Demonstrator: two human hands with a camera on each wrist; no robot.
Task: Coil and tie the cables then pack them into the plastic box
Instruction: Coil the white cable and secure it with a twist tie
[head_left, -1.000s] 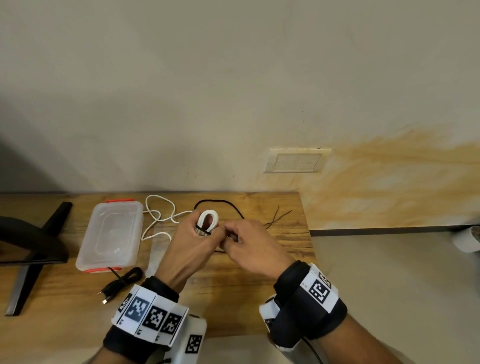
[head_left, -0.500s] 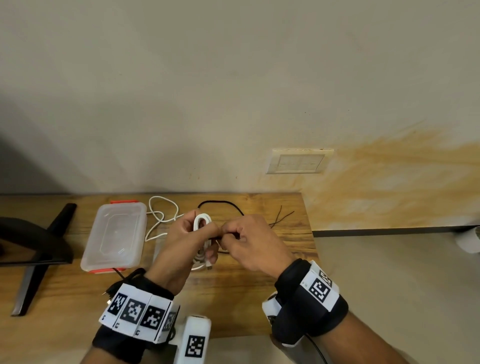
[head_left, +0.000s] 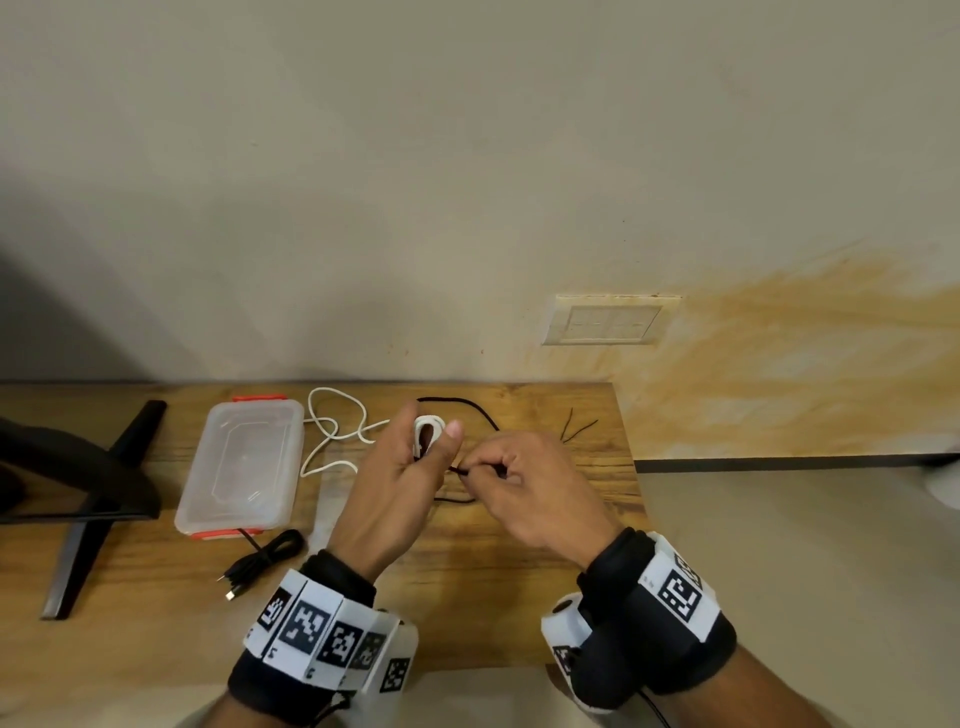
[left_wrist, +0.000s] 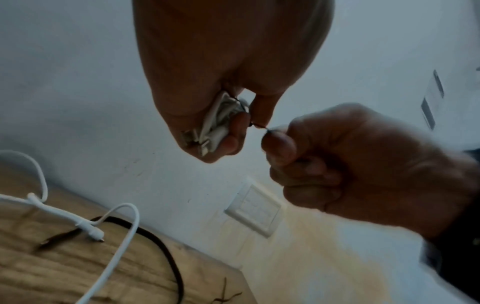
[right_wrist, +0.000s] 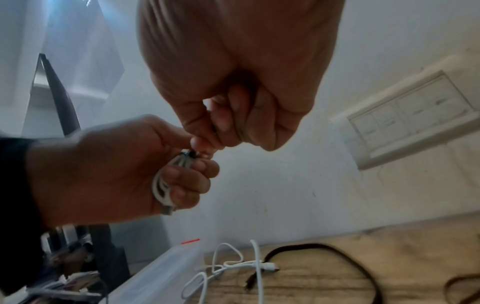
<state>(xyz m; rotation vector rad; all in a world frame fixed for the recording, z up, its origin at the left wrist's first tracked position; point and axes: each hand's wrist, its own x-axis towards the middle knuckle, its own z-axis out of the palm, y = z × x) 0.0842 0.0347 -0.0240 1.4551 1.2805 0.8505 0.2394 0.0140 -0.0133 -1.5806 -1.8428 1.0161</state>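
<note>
My left hand (head_left: 434, 447) grips a small coiled white cable (head_left: 427, 431) above the middle of the wooden table (head_left: 545, 571). The coil's loops and plugs show between the fingers (left_wrist: 221, 125). My right hand (head_left: 485, 470) pinches a thin black tie wire (head_left: 460, 470) that wraps the coil (right_wrist: 162, 185) and runs to its thumb and forefinger (left_wrist: 278, 144). A clear plastic box (head_left: 241, 462) with orange clips lies lid-on at the left. A loose white cable (head_left: 332, 431) and a loose black cable (head_left: 467, 408) lie behind the hands.
A bundled black cable (head_left: 265, 561) lies by the box's near corner. Spare black ties (head_left: 576, 431) lie at the table's right rear. A dark monitor stand (head_left: 78, 499) occupies the far left. The table ends just right of my right hand, with the wall close behind.
The left hand has turned the white coil so its loop stands above the thumb. The right hand has drawn the tie a little to the right.
</note>
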